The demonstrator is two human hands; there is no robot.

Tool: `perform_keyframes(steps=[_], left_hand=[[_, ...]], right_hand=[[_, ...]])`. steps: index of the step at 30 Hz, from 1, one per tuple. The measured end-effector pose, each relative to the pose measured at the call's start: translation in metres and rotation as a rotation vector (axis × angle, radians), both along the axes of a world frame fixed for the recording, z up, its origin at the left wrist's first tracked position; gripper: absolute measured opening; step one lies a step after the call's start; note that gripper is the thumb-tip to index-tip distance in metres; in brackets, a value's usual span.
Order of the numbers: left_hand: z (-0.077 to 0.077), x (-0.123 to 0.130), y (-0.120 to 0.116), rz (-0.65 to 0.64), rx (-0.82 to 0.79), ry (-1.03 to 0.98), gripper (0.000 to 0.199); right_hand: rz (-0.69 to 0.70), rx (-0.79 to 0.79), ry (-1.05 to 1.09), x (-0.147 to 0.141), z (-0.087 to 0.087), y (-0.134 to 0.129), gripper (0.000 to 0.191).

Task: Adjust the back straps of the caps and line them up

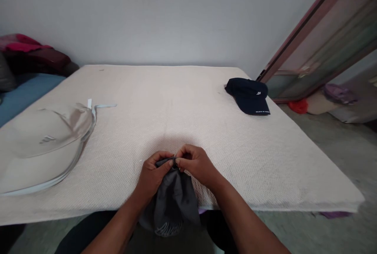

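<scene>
A dark grey cloth item with pale stitched lettering hangs over the table's front edge, its top gathered between my hands. My left hand pinches the upper left of the cloth between thumb and fingers. Close beside it, my right hand pinches the cloth's top, where a small dark part shows between the thumbs. The fingertips of both hands nearly touch. What kind of item the cloth is cannot be made out for certain.
A beige wide-brimmed hat with a pale strap lies at the left of the cloth-covered table. A navy cap rests at the back right. Behind stands a wall; a blue surface with folded fabrics is at far left, a glazed door at right.
</scene>
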State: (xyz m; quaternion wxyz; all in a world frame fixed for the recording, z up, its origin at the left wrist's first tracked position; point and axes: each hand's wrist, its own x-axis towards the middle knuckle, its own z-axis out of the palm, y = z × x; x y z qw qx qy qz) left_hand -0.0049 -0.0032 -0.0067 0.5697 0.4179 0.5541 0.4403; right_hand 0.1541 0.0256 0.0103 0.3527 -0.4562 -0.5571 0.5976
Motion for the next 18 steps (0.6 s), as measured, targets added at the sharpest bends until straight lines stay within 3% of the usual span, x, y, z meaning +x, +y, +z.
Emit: perform_keyframes(steps=[4, 10, 18], left_hand=[[0.0024, 0.0016, -0.0008, 0.038, 0.049, -0.002, 0.017], [0.0042, 0.003, 0.0001, 0.015, -0.038, -0.115, 0.02], [0.0081, 0.0048, -0.0003, 0.029, -0.03, -0.083, 0.019]], right_hand=[[-0.014, 0.01, -0.002, -0.0009, -0.0016, 0.0, 0.004], [-0.07, -0.029, 0.023, -0.0031, -0.0013, 0.0003, 0.005], [-0.158, 0.009, -0.099, -0.0072, -0.003, -0.0016, 0.005]])
